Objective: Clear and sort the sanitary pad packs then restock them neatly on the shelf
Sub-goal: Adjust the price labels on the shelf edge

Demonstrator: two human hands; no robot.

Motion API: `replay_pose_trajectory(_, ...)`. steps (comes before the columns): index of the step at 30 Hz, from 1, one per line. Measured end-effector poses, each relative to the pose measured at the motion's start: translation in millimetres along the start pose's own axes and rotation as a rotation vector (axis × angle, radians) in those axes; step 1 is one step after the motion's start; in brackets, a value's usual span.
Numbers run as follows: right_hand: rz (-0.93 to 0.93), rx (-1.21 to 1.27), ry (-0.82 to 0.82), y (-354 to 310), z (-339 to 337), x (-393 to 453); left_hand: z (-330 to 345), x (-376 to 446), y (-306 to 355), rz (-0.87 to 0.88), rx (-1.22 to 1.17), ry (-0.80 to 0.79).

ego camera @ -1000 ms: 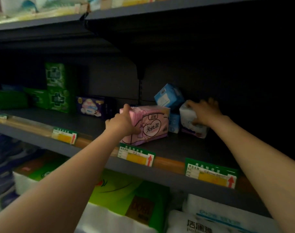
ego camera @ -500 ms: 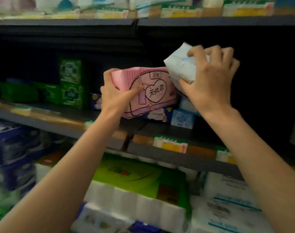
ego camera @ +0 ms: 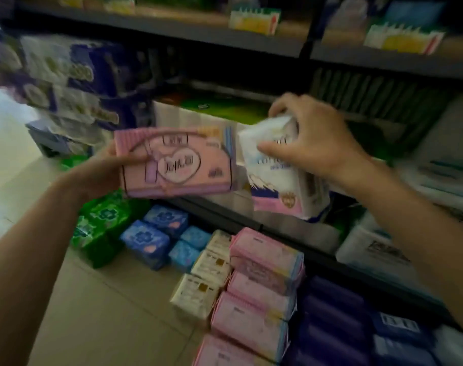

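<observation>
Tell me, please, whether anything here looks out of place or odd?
Yes: sorted rows of packs lie on the floor, not on a shelf: green, blue, cream, pink. The white pack in the right hand looks crumpled and tilted; the left hand holds its pink pack level.

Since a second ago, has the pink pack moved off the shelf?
Yes. The pink pack stood on the shelf board; the left hand now holds it out in front, above the sorted packs on the floor.

Tiled floor (ego camera: 98,313) with sorted pad packs in front of the shelf (ego camera: 277,231)

Green packs (ego camera: 101,225) lie leftmost, blue packs (ego camera: 156,233) beside them, then cream packs (ego camera: 204,281), a row of pink packs (ego camera: 259,294) and dark purple packs (ego camera: 338,326) nearest the shelf base.
</observation>
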State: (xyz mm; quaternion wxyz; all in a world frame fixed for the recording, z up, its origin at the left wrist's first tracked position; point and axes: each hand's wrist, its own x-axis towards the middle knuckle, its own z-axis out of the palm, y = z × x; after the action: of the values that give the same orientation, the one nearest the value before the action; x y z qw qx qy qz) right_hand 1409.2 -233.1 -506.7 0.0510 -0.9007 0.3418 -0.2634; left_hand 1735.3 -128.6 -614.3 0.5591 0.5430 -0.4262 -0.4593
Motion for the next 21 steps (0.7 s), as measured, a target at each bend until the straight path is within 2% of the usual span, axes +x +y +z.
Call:
replay_pose_trajectory(2,0.09,-0.007,-0.111,17.4,20.1,-14.7,15.1,-24.6,-18.5,-0.096,0.114,-0.042)
replay_pose_trajectory(5,0.199,0.036,-0.256,44.3,50.2,-41.4,45.4,-44.0,-54.4,-0.272,0.167,-0.196)
replay_pose_trajectory(8,0.287,0.114,-0.306,62.2,70.9,-67.3,70.9,-37.1,-92.7,-0.389,0.273,-0.238)
replay_pose_trajectory(10,0.324,0.134,-0.286,71.4,79.0,-80.0,93.8,-31.1,-119.5,-0.404,0.337,-0.265)
replay_pose_trajectory(14,0.399,0.175,-0.252,89.1,83.6,-92.4,127.7,-22.0,-169.8,-0.293,0.184,-0.286)
replay_pose_trajectory(16,0.423,0.175,-0.212,97.2,83.3,-94.7,147.2,-20.9,-188.5,-0.234,0.212,-0.283)
replay_pose_trajectory(17,0.431,0.172,-0.199,100.8,83.8,-96.0,156.7,-19.8,-197.6,-0.19,0.344,-0.27)
replay_pose_trajectory(20,0.441,0.171,-0.216,108.3,90.5,-101.9,172.8,-13.7,-217.5,-0.044,1.096,-0.224)
replay_pose_trajectory(21,0.437,0.172,-0.225,110.0,94.5,-104.3,174.8,-12.0,-218.0,-0.039,1.252,-0.212)
